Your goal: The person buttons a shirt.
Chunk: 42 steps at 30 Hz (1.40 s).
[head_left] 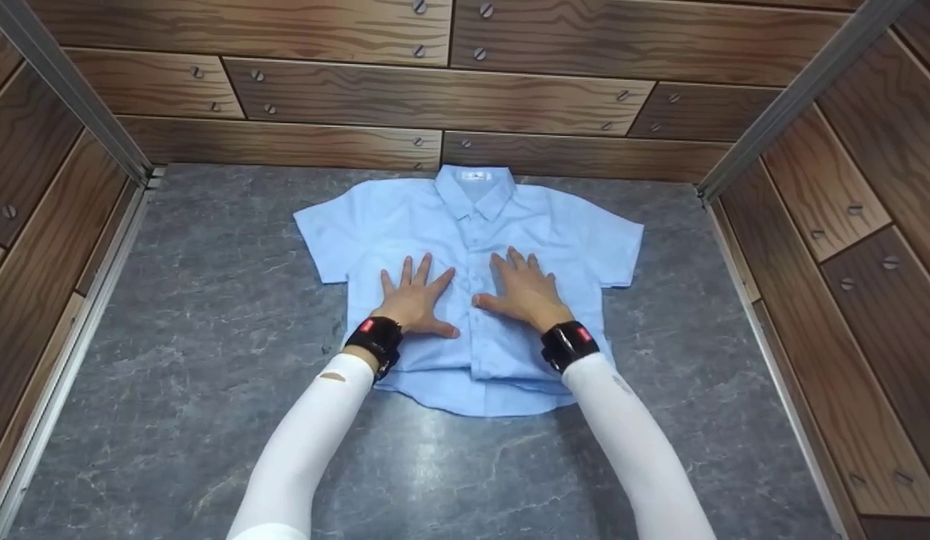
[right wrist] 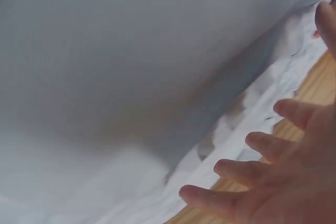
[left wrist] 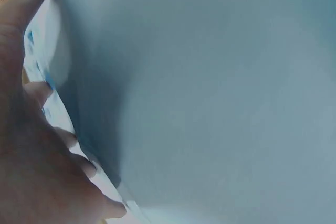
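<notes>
A light blue short-sleeved shirt (head_left: 472, 240) lies front up on the grey surface, its collar (head_left: 476, 191) toward the back wall. My left hand (head_left: 416, 300) rests on the left half of its front with fingers spread. On the other side of the button placket, my right hand (head_left: 529, 289) lies with its fingers straight and the thumb reaching toward the buttons. Near the bottom, the front panels end above the longer back hem (head_left: 487, 401). In the wrist views, the spread fingers of the left hand (left wrist: 47, 145) and right hand (right wrist: 283, 166) border the pale cloth.
Wood-patterned panels (head_left: 435, 94) stand behind the shirt and along both sides. Metal rails (head_left: 82, 82) run up the corners and along the left edge of the grey marbled surface (head_left: 210, 337). Both forearms wear white sleeves and black wrist straps (head_left: 375, 341).
</notes>
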### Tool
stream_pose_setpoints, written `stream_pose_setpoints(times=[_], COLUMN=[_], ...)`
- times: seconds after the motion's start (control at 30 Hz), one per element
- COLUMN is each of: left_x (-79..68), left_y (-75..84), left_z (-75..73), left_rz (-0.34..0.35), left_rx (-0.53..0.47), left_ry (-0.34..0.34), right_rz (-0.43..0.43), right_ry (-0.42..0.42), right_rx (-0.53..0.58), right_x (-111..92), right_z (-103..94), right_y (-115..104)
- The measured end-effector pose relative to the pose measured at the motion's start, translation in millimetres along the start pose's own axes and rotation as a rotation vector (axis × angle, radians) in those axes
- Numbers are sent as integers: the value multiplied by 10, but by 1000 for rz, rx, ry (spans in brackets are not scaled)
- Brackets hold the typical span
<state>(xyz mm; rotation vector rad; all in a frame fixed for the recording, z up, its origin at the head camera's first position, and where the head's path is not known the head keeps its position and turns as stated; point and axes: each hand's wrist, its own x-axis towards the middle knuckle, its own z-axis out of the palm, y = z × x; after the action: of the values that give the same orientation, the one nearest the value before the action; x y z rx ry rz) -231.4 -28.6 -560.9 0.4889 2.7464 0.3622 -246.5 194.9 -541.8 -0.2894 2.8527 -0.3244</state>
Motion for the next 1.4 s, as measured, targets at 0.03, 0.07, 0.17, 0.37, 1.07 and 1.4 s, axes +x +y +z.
stream_pose_setpoints(times=[0.03,0.07,0.17,0.37,1.07,1.4], left_x=[-12,-26,-73,-171,-116,-26], left_y=[14,30,76,120,272,395], left_z=[9,21,57,139,249,300], left_rz=[10,26,94,150,274,341], left_rx=[2,-3,-34,-96,-113,-79], left_ry=[13,28,84,85,393,416], right_rz=[-11,-25,-69,-101,-53,-74], right_ry=[37,79,203,237,153,155], right_rx=[7,10,3,-49,296,350], right_x=[-24,-52,-146,-305,-371,-417], right_z=[6,13,53,176,225,181], right_y=[-22,-47,-135,-319,-153,-72])
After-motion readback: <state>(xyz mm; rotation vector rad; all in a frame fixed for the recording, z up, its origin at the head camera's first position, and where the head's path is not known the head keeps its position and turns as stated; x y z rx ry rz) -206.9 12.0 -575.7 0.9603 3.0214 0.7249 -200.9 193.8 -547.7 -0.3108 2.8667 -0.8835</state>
